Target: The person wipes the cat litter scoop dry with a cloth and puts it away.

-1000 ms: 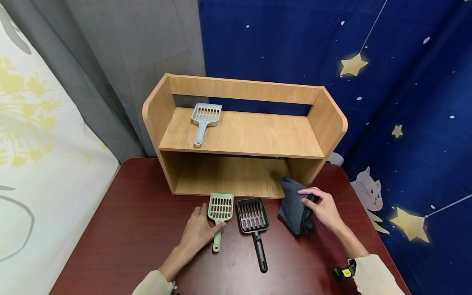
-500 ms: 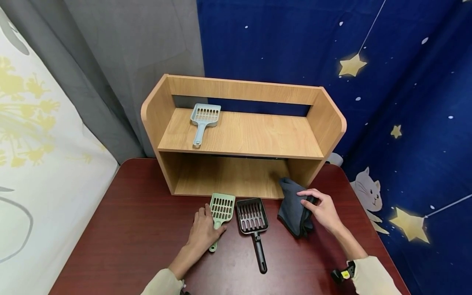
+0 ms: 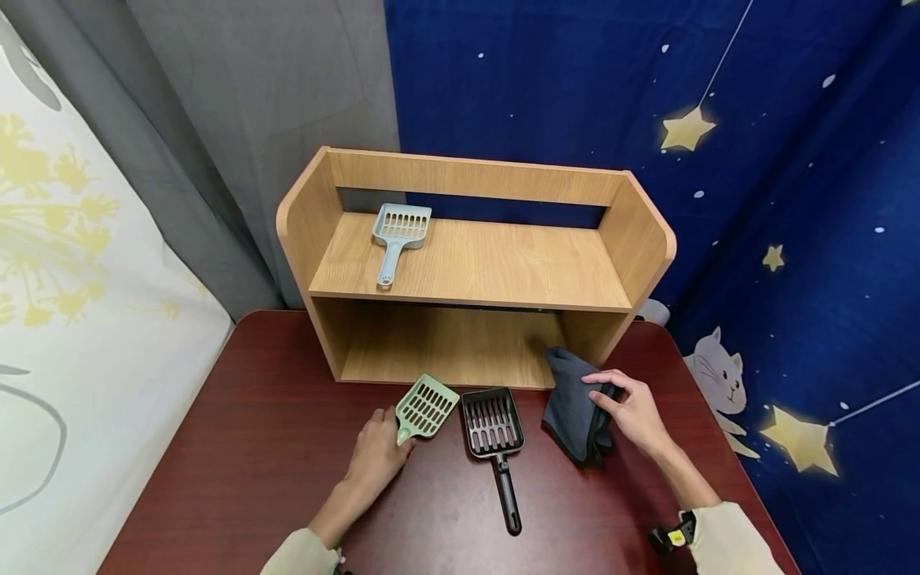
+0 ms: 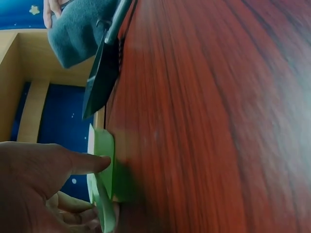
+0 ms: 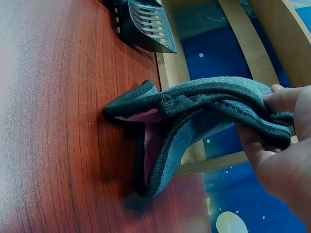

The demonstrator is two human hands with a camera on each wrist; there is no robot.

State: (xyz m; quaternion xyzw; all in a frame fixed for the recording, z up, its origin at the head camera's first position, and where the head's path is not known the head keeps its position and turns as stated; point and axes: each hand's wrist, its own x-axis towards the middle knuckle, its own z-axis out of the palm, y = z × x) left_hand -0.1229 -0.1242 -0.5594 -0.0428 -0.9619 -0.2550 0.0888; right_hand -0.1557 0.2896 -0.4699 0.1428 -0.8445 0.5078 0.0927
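My left hand (image 3: 374,454) grips the handle of a green slotted litter scoop (image 3: 426,409), whose head points up and right, near the shelf's front edge. In the left wrist view the thumb lies along one side of the green scoop (image 4: 103,145), with fingers curled on the other; most of the handle is hidden. My right hand (image 3: 632,411) pinches a folded dark grey cloth (image 3: 573,407) between thumb and fingers. The right wrist view shows the cloth (image 5: 209,109) with black edging and a pink inner face, its lower folds hanging close to the tabletop.
A black litter scoop (image 3: 506,487) lies between the hands, handle toward me. Behind stands a two-tier wooden shelf (image 3: 489,267), with a light blue litter scoop (image 3: 392,259) on its upper left. The table (image 3: 244,455) is dark red; curtains hang behind it.
My left hand has closed round the green scoop's handle. The scoop has turned, its handle end swinging left into the hand. My right hand and the cloth look unmoved.
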